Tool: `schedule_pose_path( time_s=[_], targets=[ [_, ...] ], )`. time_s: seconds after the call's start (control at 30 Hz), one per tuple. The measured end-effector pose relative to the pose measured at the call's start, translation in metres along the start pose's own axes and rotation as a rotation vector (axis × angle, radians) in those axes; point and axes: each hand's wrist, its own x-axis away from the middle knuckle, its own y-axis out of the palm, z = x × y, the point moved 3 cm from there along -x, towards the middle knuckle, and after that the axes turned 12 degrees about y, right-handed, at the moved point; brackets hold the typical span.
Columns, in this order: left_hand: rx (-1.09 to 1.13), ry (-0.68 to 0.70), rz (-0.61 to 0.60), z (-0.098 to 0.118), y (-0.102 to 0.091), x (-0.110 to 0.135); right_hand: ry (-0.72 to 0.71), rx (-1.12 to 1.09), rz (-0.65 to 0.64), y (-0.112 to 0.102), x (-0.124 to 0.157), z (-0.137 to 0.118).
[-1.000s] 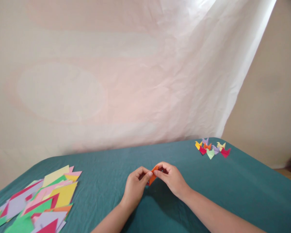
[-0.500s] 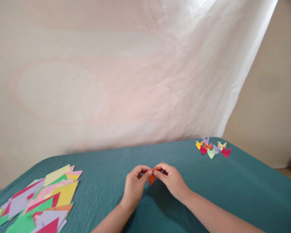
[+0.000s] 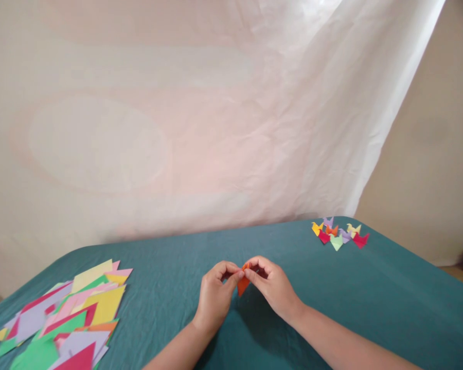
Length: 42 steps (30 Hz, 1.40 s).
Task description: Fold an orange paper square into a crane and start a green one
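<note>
A small folded orange paper piece (image 3: 243, 283) is held just above the teal tablecloth (image 3: 170, 288), near the middle of the table. My left hand (image 3: 216, 295) pinches its left side with thumb and fingertips curled in. My right hand (image 3: 272, 285) pinches its top and right side, fingers bent over it. Most of the paper is hidden between the fingertips; only its pointed lower end and a bit of its top show.
A loose heap of coloured paper squares (image 3: 65, 318) lies at the left front of the table. Several small folded paper figures (image 3: 337, 234) sit in a cluster at the far right. A white crumpled backdrop sheet (image 3: 177, 118) hangs behind the table.
The orange paper has turned from a slanted strip to a more upright, compact shape. Both hands have stayed in place with small finger shifts.
</note>
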Motion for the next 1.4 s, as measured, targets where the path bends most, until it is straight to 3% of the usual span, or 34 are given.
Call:
schedule_pose_path(
  time_s=[0.37,0.57,0.9,1.4],
  targets=[
    [0.119,-0.034,-0.056,-0.003,0.004,0.002,-0.002,0.015,-0.021,-0.003,-0.006,0.004],
    [0.205,-0.103,-0.039,-0.009,0.003,0.001,0.131,-0.194,-0.13,0.003,-0.007,0.017],
    [0.358,-0.193,0.002,-0.011,0.002,-0.002,0.217,-0.379,-0.173,0.008,-0.006,0.016],
    [0.354,-0.214,-0.027,-0.014,0.002,-0.003,0.189,-0.293,-0.18,0.006,-0.005,0.014]
  ],
)
